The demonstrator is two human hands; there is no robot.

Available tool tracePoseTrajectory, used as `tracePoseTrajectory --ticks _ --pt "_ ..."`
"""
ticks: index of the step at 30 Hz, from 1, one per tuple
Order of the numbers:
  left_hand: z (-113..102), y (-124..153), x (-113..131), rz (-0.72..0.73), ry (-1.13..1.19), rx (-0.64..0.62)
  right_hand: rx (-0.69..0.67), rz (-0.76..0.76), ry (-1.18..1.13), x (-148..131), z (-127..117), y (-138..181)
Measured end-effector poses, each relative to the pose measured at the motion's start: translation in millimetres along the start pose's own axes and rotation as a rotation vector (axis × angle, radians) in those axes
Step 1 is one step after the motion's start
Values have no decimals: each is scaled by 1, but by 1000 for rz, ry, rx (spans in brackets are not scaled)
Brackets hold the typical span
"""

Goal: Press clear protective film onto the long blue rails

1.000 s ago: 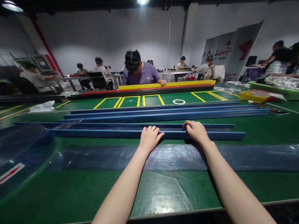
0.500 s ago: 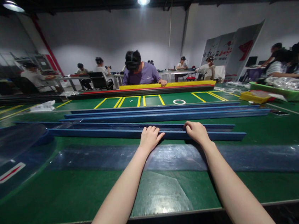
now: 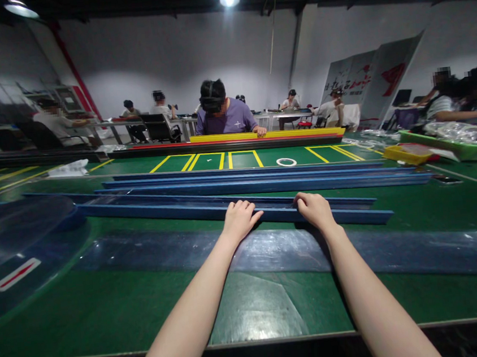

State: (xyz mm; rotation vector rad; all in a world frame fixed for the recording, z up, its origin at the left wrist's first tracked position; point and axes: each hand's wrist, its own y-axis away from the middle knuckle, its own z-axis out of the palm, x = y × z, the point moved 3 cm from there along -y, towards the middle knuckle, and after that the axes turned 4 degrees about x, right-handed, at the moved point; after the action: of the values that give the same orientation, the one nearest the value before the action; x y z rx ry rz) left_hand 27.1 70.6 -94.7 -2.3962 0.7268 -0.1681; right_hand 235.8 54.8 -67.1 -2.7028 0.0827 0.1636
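Holding appears to be the step. Left hand (image 3: 238, 221) clasps the nearest blue channel's (image 3: 161, 213) near wall, fingers over, thumb outside; right hand (image 3: 315, 211) curls over the same wall, thumb hidden, so cannot tell whether it pinches. Channel lies on green table (image 3: 108, 317), beyond clear strip (image 3: 280, 251). Advice: load both hands evenly; avoid bending the wall inward.
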Motion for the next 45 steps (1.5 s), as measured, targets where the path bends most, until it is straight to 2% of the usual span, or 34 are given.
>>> tracePoseTrajectory --ticks 7,25,45 --pt "-1 0 1 -5 10 0 -25 -47 -43 -2 5 0" --pt "-3 -2 -1 -1 46 19 -21 -52 -47 -4 3 1" --pt "-4 -2 -1 -20 37 -9 -44 11 8 0 1 0"
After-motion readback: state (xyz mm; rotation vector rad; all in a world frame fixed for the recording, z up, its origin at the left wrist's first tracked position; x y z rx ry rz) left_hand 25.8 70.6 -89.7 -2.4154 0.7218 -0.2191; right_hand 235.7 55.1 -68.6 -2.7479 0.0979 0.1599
